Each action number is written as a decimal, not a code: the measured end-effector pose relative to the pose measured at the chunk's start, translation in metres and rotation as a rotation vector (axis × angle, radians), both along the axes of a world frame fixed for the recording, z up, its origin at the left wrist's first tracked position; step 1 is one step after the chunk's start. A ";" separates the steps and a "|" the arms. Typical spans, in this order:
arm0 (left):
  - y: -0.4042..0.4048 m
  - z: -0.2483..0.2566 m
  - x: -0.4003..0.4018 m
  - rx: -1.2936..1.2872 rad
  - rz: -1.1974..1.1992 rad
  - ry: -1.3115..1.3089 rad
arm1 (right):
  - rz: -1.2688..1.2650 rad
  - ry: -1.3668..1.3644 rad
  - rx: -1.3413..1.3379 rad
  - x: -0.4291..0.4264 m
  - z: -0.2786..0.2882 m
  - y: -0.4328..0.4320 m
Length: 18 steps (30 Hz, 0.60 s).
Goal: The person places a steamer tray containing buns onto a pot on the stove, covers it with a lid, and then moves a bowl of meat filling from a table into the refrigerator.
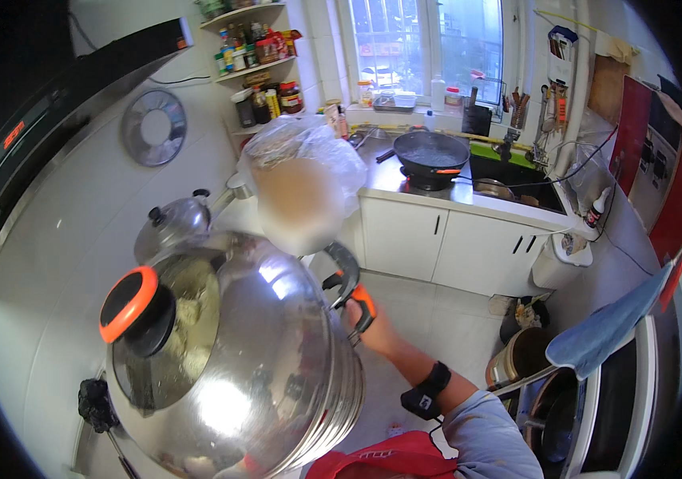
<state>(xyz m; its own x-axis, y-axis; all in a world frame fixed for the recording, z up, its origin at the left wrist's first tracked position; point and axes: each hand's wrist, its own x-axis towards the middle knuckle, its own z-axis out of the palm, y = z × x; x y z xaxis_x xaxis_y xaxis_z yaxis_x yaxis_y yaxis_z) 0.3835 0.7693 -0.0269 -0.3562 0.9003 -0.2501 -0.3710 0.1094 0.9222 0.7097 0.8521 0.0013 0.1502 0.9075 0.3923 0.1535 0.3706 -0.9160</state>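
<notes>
A large stainless-steel steamer pot fills the lower left, its domed lid on top. Through the lid's glass window, pale lumps of food show. An orange-and-black lid knob stands on that window. My right hand is closed around the black-and-orange side handle at the pot's right. My left hand is out of view. Behind the steamer stands a metal kettle with black fittings.
A black wok with liquid sits on a burner on the far counter, left of the sink. Clear plastic bags lie at the counter corner. A range hood hangs upper left. Buckets and a rack stand at right.
</notes>
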 end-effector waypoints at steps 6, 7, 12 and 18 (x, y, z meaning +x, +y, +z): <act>0.133 0.044 0.113 0.143 -0.193 -0.042 | -0.207 0.077 0.082 0.159 0.014 0.075; 0.159 0.052 0.130 0.173 -0.228 -0.050 | -0.234 0.107 0.108 0.184 0.016 0.088; 0.288 0.094 0.215 0.307 -0.373 -0.079 | -0.271 0.115 0.024 0.287 0.068 0.145; 0.446 0.117 0.324 0.364 -0.567 -0.179 | -0.451 0.241 -0.056 0.388 0.114 0.217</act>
